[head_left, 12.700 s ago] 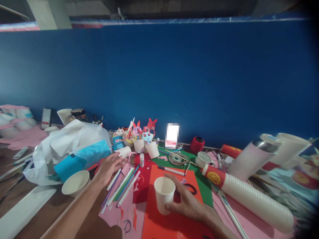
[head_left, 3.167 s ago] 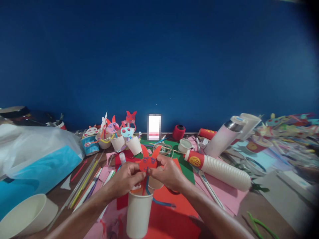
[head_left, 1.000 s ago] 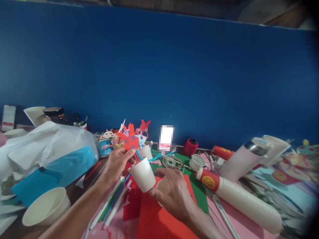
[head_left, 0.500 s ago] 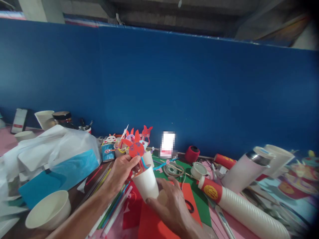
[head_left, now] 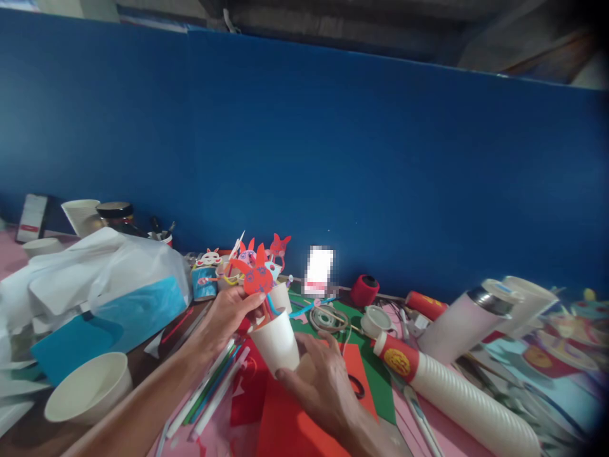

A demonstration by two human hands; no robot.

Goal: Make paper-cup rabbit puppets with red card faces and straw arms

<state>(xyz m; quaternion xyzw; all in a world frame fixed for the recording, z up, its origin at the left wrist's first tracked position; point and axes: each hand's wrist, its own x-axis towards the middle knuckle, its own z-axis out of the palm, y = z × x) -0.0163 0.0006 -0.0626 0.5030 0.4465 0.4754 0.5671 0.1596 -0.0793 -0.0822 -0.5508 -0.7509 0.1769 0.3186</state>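
1. Red-orange eared paper head [head_left: 258, 279]: at mouth of tapered white paper cup [head_left: 277, 344].
2. Left: round white paper bowl [head_left: 88, 388], before crumpled white plastic bag [head_left: 114, 266].
3. Right: long white paper-cup stack [head_left: 461, 397], before pale cylindrical flask [head_left: 454, 329].
4. Behind: squat red cylinder [head_left: 364, 292], left of flask.

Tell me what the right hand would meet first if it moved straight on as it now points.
The right hand would probably meet the tilted white cup first; they may already touch.
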